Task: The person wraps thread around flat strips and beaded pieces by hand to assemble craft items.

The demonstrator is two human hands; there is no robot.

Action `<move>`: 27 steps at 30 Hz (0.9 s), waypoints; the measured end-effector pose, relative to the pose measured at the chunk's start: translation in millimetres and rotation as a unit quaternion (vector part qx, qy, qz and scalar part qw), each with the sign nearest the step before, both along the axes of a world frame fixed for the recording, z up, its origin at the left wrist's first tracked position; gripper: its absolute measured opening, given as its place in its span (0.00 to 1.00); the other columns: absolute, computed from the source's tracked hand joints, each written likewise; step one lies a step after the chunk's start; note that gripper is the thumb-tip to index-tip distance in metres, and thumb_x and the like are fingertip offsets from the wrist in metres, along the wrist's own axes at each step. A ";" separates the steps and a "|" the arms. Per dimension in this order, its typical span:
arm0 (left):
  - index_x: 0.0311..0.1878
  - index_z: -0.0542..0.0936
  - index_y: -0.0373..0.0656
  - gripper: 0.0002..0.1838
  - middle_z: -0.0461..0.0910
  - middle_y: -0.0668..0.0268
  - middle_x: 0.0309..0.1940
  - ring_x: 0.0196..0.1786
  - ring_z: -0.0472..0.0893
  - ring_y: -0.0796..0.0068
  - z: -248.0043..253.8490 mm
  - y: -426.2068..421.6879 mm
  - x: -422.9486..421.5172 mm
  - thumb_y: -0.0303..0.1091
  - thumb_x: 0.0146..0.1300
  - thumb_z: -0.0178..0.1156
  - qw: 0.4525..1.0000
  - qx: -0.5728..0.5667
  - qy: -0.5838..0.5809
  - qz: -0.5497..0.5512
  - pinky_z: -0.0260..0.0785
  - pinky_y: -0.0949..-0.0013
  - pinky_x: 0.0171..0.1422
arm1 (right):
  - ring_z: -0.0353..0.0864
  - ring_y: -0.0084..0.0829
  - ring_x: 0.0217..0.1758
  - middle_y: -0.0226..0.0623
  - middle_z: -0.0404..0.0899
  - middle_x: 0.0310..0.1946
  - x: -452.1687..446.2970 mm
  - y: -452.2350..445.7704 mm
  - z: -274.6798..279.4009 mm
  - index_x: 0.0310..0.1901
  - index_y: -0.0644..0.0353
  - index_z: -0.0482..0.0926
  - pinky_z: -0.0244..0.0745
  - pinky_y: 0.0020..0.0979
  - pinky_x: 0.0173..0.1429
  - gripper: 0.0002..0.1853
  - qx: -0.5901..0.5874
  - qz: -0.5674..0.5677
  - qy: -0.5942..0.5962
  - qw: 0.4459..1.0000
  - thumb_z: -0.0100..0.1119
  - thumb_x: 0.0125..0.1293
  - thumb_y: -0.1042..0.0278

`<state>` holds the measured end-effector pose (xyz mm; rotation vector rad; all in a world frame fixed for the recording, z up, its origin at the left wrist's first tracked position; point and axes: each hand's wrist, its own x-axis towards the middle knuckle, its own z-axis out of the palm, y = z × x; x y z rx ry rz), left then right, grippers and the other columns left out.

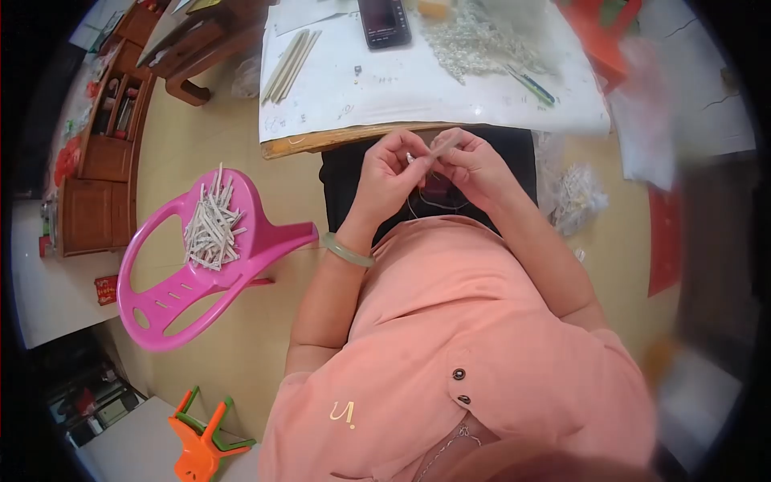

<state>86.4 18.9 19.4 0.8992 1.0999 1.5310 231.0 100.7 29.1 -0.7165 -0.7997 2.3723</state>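
Note:
Both hands meet over the lap, just below the near edge of the white-covered table [321, 114]. My left hand [391, 175], with a pale green bangle [348, 251] on its wrist, has its fingers pinched around something small and whitish. My right hand [475, 167] is closed on a pale, thin strip [446, 145] that points up and to the right. Thin strands hang below the fingers over the dark cloth [345, 181]; what they join to is hidden.
On the table lie pale sticks [291, 66], a phone [385, 22], a tangled clear pile [478, 42] and a green cutter [530, 85]. A pink chair [261, 221] at left holds many short strips [214, 225]. Plastic bags [577, 197] sit at right.

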 end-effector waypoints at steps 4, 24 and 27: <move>0.35 0.75 0.38 0.04 0.80 0.67 0.31 0.36 0.81 0.80 10.6 -9.0 15.8 0.19 0.58 0.57 0.985 0.057 0.018 -0.161 0.68 0.82 0.34 | 0.72 0.20 0.30 0.31 0.73 0.29 0.1 58.1 -11.1 0.35 0.63 0.75 0.71 0.24 0.41 0.03 0.176 -0.074 0.020 0.981 0.55 0.64 0.74; 0.53 0.74 0.37 0.17 0.78 0.63 0.31 0.18 0.62 0.85 -27.8 -67.8 -90.9 0.29 0.60 0.55 0.957 -0.047 -0.284 0.042 0.53 0.82 0.22 | 0.57 0.15 0.20 0.29 0.66 0.26 318.4 149.6 -58.6 0.33 0.60 0.65 0.51 0.18 0.21 0.10 0.095 -0.472 -0.118 0.869 0.46 0.72 0.65; 0.53 0.74 0.38 0.16 0.79 0.62 0.32 0.18 0.62 0.85 -29.0 -65.5 -96.3 0.27 0.61 0.55 0.967 -0.047 -0.245 0.060 0.54 0.83 0.22 | 0.60 0.16 0.22 0.29 0.68 0.27 331.1 160.5 -79.3 0.40 0.63 0.68 0.55 0.17 0.23 0.08 0.097 -0.405 -0.055 0.908 0.48 0.71 0.67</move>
